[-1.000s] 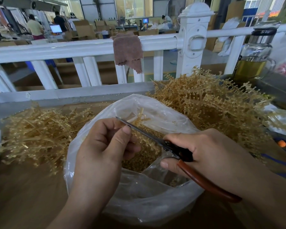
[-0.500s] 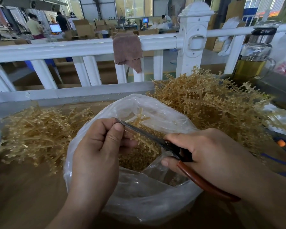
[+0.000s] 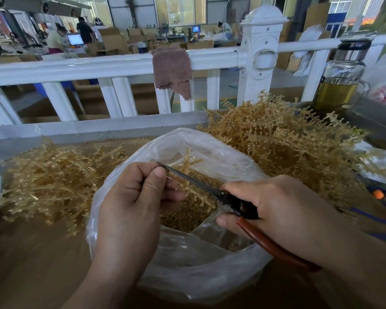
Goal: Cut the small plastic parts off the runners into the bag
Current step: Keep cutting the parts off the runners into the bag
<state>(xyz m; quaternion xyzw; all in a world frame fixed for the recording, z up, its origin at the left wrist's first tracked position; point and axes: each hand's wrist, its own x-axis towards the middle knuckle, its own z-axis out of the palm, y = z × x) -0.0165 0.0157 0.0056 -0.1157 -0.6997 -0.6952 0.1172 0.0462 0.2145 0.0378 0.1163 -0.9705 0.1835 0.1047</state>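
Tan branching plastic runner (image 3: pixel 188 162) was pinched by left hand (image 3: pixel 129 197) above clear plastic bag (image 3: pixel 187 264) | right hand (image 3: pixel 283 206) gripped red-handled scissors (image 3: pixel 210 190) | blades reached up-left to left thumb, crossing runner's long axis | left hand nearer runner

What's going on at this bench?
A person is trimming a runner over an open clear bag. The left hand pinches the runner; the right hand grips the scissors, blades at the runner by the left thumb. The bag holds cut parts; piles of runners sit either side.
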